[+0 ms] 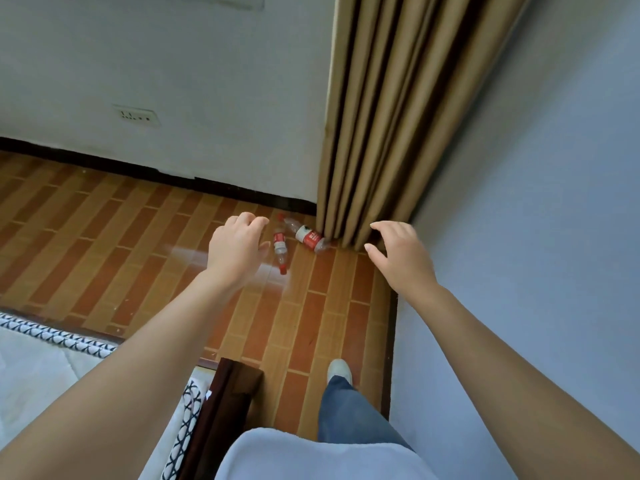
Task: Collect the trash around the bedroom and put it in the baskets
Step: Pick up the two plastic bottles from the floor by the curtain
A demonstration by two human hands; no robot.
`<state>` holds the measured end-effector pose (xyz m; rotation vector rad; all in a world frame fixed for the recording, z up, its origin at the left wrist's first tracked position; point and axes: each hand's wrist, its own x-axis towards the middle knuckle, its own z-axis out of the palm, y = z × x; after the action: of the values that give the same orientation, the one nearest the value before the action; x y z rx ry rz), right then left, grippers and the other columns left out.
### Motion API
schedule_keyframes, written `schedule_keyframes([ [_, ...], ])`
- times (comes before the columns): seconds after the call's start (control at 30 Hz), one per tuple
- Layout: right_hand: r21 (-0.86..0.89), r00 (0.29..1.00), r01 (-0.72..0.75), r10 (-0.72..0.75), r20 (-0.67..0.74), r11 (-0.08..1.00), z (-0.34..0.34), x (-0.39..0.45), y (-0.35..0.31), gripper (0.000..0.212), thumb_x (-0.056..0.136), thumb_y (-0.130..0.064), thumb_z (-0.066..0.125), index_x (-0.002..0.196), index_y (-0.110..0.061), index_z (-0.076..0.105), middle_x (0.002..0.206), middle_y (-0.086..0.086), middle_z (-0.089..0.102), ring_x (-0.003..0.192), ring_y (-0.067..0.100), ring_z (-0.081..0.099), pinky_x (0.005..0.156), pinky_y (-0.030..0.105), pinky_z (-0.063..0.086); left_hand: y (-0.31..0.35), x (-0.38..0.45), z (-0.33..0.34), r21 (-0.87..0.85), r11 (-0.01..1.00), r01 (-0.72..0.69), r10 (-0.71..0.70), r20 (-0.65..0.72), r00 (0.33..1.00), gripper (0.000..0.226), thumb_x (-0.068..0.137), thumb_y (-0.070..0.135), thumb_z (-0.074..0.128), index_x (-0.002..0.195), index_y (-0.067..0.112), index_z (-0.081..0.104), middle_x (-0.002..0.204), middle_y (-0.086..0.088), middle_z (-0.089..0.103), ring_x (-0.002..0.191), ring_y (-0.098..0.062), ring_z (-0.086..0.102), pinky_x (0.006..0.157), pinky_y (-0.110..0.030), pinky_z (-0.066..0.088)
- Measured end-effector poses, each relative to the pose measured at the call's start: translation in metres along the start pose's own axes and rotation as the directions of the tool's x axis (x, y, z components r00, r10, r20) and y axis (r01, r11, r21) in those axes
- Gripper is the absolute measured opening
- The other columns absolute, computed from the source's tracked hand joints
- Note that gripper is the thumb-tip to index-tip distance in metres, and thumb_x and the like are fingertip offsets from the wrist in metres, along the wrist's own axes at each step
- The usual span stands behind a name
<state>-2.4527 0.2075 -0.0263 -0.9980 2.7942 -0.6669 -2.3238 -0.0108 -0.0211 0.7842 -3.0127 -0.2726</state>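
Two clear plastic bottles with red labels lie on the tiled floor near the corner. One bottle (281, 250) points its red cap toward me. The other bottle (308, 236) lies slanted, its base against the curtain. My left hand (237, 247) is stretched out just left of the first bottle, fingers apart and holding nothing. My right hand (398, 254) reaches out to the right of the bottles, in front of the curtain's foot, also empty with fingers spread. No basket is in view.
A tan curtain (391, 126) hangs in the corner between a white wall with a socket (136, 116) and a blue wall (554, 202) on the right. The bed (34, 368) and its dark wooden frame corner (225, 400) sit at lower left. My shoe (340, 370) stands on the tiles.
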Motion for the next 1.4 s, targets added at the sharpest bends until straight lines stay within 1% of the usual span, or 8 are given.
schedule_keyframes([
  [0.17, -0.029, 0.996, 0.04, -0.037, 0.083, 0.999, 0.0, 0.072, 0.025, 0.04, 0.091, -0.025, 0.051, 0.128, -0.009, 0.048, 0.129, 0.007, 0.056, 0.126, 0.023, 0.042, 0.101, 0.035, 0.037, 0.013, 0.058, 0.002, -0.012, 0.997, 0.079, -0.079, -0.013, 0.997, 0.045, 0.092, 0.025, 0.053, 0.134, 0.012, 0.046, 0.135, -0.011, 0.052, 0.122, -0.029, 0.049, 0.091, -0.037, 0.046],
  [0.33, -0.004, 0.991, 0.064, -0.063, 0.117, 0.998, 0.012, 0.121, 0.034, 0.039, 0.092, -0.025, 0.05, 0.127, -0.01, 0.048, 0.129, 0.007, 0.054, 0.127, 0.022, 0.04, 0.101, 0.035, 0.036, 0.014, 0.1, 0.013, -0.011, 0.993, 0.122, -0.122, 0.008, 0.993, 0.045, 0.092, 0.025, 0.053, 0.135, 0.013, 0.045, 0.134, -0.011, 0.051, 0.121, -0.029, 0.049, 0.091, -0.038, 0.045],
  [0.47, 0.02, 0.987, 0.095, -0.097, 0.131, 0.995, 0.036, 0.157, 0.041, 0.038, 0.091, -0.026, 0.051, 0.126, -0.01, 0.05, 0.128, 0.007, 0.056, 0.125, 0.023, 0.042, 0.101, 0.037, 0.039, 0.008, 0.132, 0.034, -0.01, 0.99, 0.14, -0.139, 0.04, 0.989, 0.045, 0.092, 0.024, 0.052, 0.135, 0.013, 0.044, 0.134, -0.011, 0.051, 0.12, -0.03, 0.048, 0.088, -0.037, 0.044],
  [0.6, 0.014, 0.984, 0.132, -0.132, 0.122, 0.991, 0.075, 0.194, 0.055, 0.039, 0.09, -0.025, 0.053, 0.125, -0.008, 0.05, 0.126, 0.009, 0.057, 0.123, 0.024, 0.044, 0.101, 0.037, 0.039, -0.007, 0.17, 0.074, -0.012, 0.986, 0.163, -0.162, 0.069, 0.984, 0.044, 0.091, 0.022, 0.053, 0.134, 0.013, 0.045, 0.132, -0.011, 0.052, 0.118, -0.031, 0.049, 0.087, -0.039, 0.044],
  [0.8, -0.016, 0.98, 0.137, -0.133, 0.149, 0.99, 0.179, 0.245, 0.1, 0.043, 0.09, -0.029, 0.052, 0.128, -0.01, 0.047, 0.129, 0.008, 0.054, 0.126, 0.023, 0.043, 0.103, 0.038, 0.04, -0.052, 0.23, 0.186, -0.016, 0.98, 0.196, -0.194, 0.087, 0.977, 0.045, 0.09, 0.023, 0.054, 0.133, 0.012, 0.045, 0.13, -0.011, 0.053, 0.116, -0.03, 0.051, 0.085, -0.039, 0.046],
  [1.03, -0.055, 0.984, 0.092, -0.082, 0.159, 0.994, 0.352, 0.287, 0.165, 0.048, 0.09, -0.031, 0.053, 0.133, -0.011, 0.041, 0.135, 0.006, 0.049, 0.13, 0.021, 0.038, 0.104, 0.036, 0.037, -0.111, 0.284, 0.366, -0.026, 0.972, 0.234, -0.229, 0.135, 0.964, 0.049, 0.089, 0.024, 0.054, 0.135, 0.012, 0.043, 0.134, -0.013, 0.049, 0.119, -0.033, 0.048, 0.088, -0.042, 0.045],
  [1.2, -0.084, 0.982, 0.062, -0.046, 0.181, 0.995, 0.469, 0.307, 0.211, 0.052, 0.09, -0.032, 0.052, 0.135, -0.012, 0.037, 0.138, 0.007, 0.046, 0.13, 0.022, 0.037, 0.105, 0.035, 0.035, -0.144, 0.311, 0.488, -0.036, 0.965, 0.259, -0.25, 0.164, 0.954, 0.053, 0.088, 0.028, 0.056, 0.136, 0.012, 0.041, 0.141, -0.015, 0.041, 0.12, -0.035, 0.048, 0.089, -0.044, 0.045],
  [1.4, -0.104, 0.974, 0.047, -0.023, 0.225, 0.993, 0.568, 0.317, 0.256, 0.054, 0.088, -0.033, 0.055, 0.134, -0.012, 0.037, 0.136, 0.007, 0.047, 0.128, 0.023, 0.039, 0.103, 0.037, 0.038, -0.17, 0.326, 0.59, -0.063, 0.955, 0.291, -0.273, 0.203, 0.94, 0.055, 0.085, 0.028, 0.06, 0.134, 0.012, 0.041, 0.134, -0.014, 0.045, 0.116, -0.035, 0.051, 0.084, -0.044, 0.047],
])
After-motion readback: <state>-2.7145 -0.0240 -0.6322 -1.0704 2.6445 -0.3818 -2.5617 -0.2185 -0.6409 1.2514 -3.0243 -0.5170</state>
